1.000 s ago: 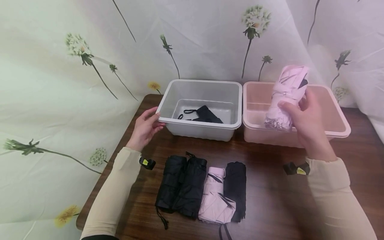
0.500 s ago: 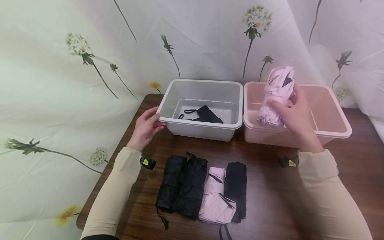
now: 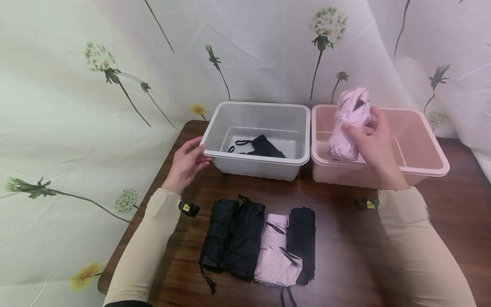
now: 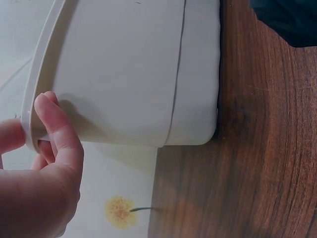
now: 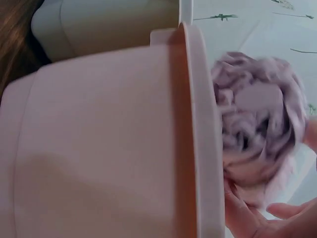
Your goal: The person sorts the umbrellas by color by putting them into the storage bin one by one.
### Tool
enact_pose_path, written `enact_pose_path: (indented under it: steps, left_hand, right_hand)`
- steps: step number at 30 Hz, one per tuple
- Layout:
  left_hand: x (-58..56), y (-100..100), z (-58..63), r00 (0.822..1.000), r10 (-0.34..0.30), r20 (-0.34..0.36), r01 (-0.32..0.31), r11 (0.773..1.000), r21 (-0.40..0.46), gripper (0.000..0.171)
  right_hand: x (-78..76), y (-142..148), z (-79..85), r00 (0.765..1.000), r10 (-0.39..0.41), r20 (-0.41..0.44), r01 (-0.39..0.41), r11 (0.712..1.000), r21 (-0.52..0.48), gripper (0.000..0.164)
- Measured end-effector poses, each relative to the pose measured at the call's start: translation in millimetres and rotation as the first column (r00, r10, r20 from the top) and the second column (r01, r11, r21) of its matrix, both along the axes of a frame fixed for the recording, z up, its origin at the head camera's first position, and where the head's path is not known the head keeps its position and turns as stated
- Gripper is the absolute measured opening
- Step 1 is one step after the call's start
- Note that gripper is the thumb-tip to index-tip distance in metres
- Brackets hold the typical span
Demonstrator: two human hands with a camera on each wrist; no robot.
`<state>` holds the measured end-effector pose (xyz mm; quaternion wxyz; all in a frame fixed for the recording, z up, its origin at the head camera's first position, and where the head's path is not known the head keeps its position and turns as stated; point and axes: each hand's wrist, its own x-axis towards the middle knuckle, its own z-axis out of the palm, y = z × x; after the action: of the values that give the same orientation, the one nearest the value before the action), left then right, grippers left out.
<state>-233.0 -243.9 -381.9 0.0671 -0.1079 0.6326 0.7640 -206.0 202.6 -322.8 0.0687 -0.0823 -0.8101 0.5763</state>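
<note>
My right hand (image 3: 377, 138) grips a folded pink umbrella (image 3: 348, 128) over the left part of the pink bin (image 3: 418, 170). In the right wrist view the umbrella's gathered end (image 5: 257, 104) shows just beyond the bin's rim. My left hand (image 3: 186, 164) pinches the near left corner of the white bin (image 3: 257, 161), thumb on one side of the rim and fingers on the other, as the left wrist view shows (image 4: 57, 148). Inside the white bin lie black folded umbrellas (image 3: 264, 146), partly hidden by its front wall.
On the wooden table (image 3: 345, 260) before the bins lie black folded umbrellas (image 3: 243, 238), a pink folded umbrella (image 3: 278, 260) and another black umbrella (image 3: 301, 243), side by side. A flower-printed cloth (image 3: 261, 55) hangs behind and at the left.
My right hand has moved left with the pink umbrella, from the middle of the pink bin to its left part, and slightly lower. My left hand stays on the white bin's rim.
</note>
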Motion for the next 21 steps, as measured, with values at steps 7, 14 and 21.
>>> enact_pose_path:
  steps: [7, 14, 21]
  left_hand:
    - [-0.4, -0.3, 0.3, 1.0, -0.004, -0.001, 0.004, 1.0, 0.0, 0.048]
    - [0.2, 0.6, 0.7, 1.0, -0.001, 0.005, 0.001, 1.0, -0.004, 0.048]
    - [1.3, 1.1, 1.3, 1.0, -0.002, 0.005, 0.002, 1.0, 0.003, 0.049]
  right_hand:
    - [3.9, 6.8, 4.8, 0.998, -0.023, -0.054, 0.024, 1.0, 0.013, 0.071]
    - [13.7, 8.2, 7.3, 0.997, -0.017, -0.081, 0.02, 0.999, 0.029, 0.061]
    - [30.4, 6.8, 13.1, 0.991, -0.003, -0.135, 0.021, 0.991, 0.129, 0.048]
